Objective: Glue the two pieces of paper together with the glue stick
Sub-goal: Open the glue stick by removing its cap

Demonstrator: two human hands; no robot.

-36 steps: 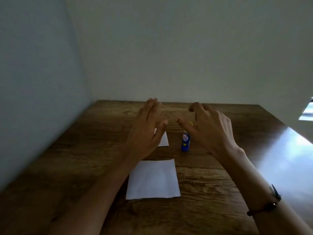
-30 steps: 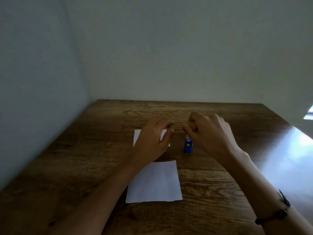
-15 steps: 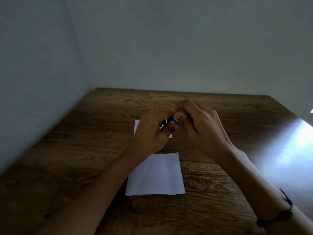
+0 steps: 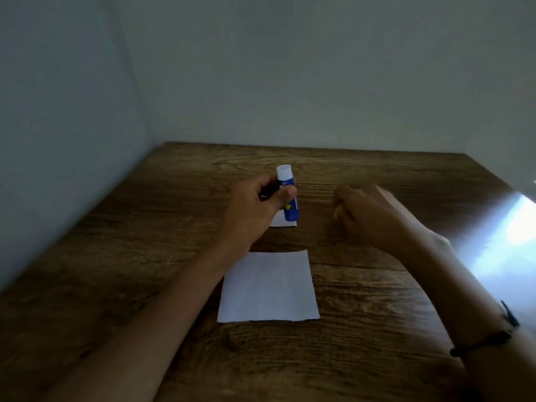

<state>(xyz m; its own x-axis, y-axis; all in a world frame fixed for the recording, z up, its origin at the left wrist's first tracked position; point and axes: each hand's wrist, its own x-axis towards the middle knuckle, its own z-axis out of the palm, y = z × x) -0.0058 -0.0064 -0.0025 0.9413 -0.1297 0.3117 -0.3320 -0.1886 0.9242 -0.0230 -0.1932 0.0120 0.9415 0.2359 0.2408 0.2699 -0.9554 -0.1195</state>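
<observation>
My left hand (image 4: 255,210) grips the blue glue stick (image 4: 290,204) upright above the table, its white uncapped top pointing up. My right hand (image 4: 368,216) is to the right of it, low over the wood, with its fingers curled round a small yellow cap (image 4: 337,212) that shows only as a blurred yellow patch. A white square of paper (image 4: 269,288) lies flat on the table near me. A second, smaller white paper (image 4: 282,220) lies farther back, mostly hidden behind my left hand and the glue stick.
The dark wooden table (image 4: 145,256) stands in a corner, with walls at the left and at the back. A bright patch of light falls on its right edge (image 4: 510,239). A dark band sits on my right wrist (image 4: 481,342).
My right hand took the glue stick off the table, both hands met on it, and they have parted: my left hand holds the uncapped stick, my right hand moved right with the cap.
</observation>
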